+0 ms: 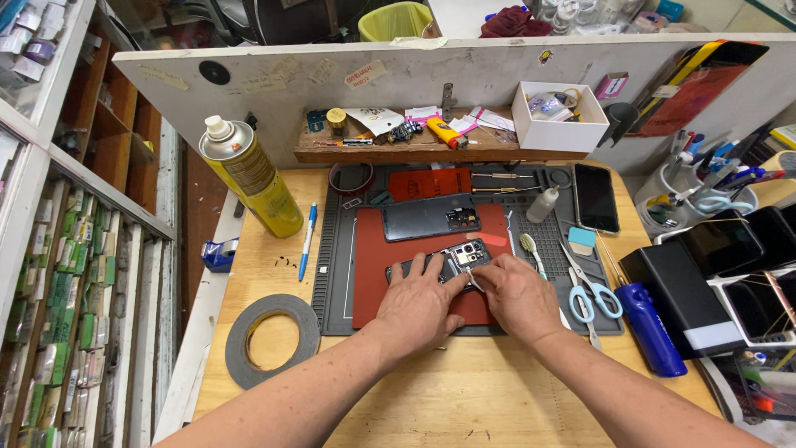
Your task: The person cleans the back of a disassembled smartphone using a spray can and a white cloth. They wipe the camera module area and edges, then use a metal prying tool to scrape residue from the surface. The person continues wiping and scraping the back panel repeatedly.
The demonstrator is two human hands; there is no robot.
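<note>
Workbench seen from above. An opened dark smartphone with its back removed and camera module exposed (452,261) lies across the middle of a red rectangular work pad (369,274), which sits on a dark grey ridged silicone repair mat (332,274) on a pale wooden table (448,398).

The left hand (419,307) rests palm-down on the near left part of the phone, fingers spread flat across its body, pinning it without wrapping around it. The right hand (518,297) lies just right of the phone's near edge, with its fingers curled and pinched on a thin silver metal tool (474,280) whose tip touches the phone below the camera module. The phone thus lies under and just beyond both hands, towards the far side.

Farther away on the pad lies a separate dark rectangular back cover (429,217). To the right of the hands, on the mat, are blue-handled scissors (587,292) and a white toothbrush (531,250); a blue-handled screwdriver (649,328) lies near them on the table. To the left stand a yellow aerosol can with a white nozzle (253,178), a blue and white pen (308,241) and, nearer, a large grey roll of tape (272,338).
</note>
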